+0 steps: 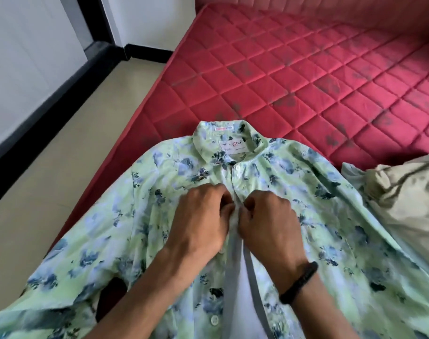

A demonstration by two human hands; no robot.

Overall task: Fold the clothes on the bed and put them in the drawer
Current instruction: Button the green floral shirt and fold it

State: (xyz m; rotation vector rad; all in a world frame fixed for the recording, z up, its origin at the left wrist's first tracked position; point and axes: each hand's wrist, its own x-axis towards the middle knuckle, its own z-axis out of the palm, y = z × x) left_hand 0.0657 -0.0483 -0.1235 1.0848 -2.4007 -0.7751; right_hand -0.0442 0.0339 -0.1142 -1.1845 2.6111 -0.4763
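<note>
On the red mattress (306,69), both hands pinch the floral shirt's (110,216) placket: left hand (203,216), right hand (267,221). Buttoning goes best with the edges aligned first.

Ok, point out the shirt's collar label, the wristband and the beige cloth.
collar label (231,145), head view, white tag inside the collar.
wristband (299,282), head view, black band on the right wrist.
beige cloth (402,199), head view, its crumpled middle.
</note>
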